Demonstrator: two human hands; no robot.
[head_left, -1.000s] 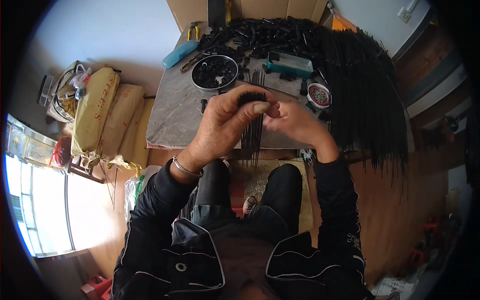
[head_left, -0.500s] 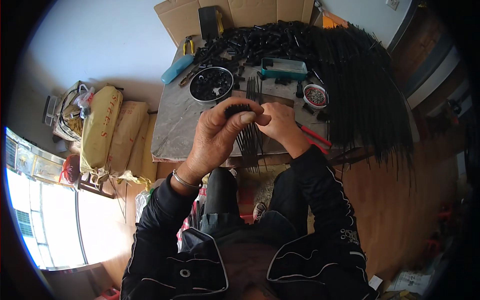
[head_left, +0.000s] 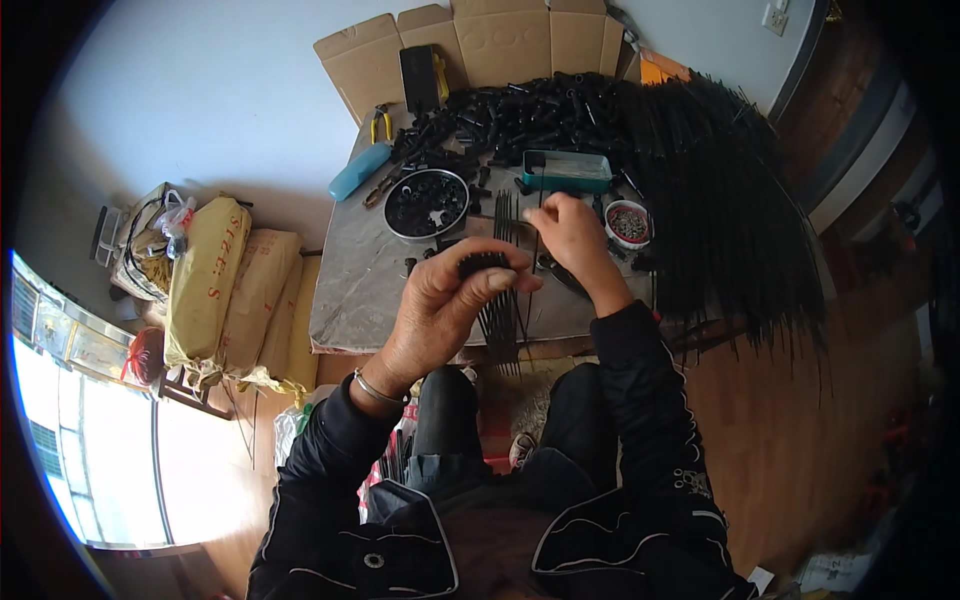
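My left hand [head_left: 445, 300] is closed around a bundle of thin black rods [head_left: 499, 325], whose strands fan out above and below the fingers over the table's near edge. A dark row of what look like rod ends shows between its thumb and curled forefinger. To the right, my right hand [head_left: 572, 237] is raised over the table, thumb and fingertips pinched together. A single thin black rod [head_left: 537, 235] runs upright at those fingertips, apart from the bundle. Just left of my hands stands a round metal bowl [head_left: 388, 225] of small black parts.
Black tubular parts [head_left: 540, 110] are heaped at the back, before cardboard [head_left: 500, 40]. A teal tray [head_left: 567, 182], a small bowl of metal bits [head_left: 629, 224] and a large sheaf of black rods [head_left: 725, 200] lie rightward. Yellow-handled pliers [head_left: 381, 125] and sacks [head_left: 205, 285] are leftward.
My right hand has drawn away from my left fingertips, up and to the right, and a single rod now shows at its fingers. The left hand keeps its hold; the view has tilted slightly.
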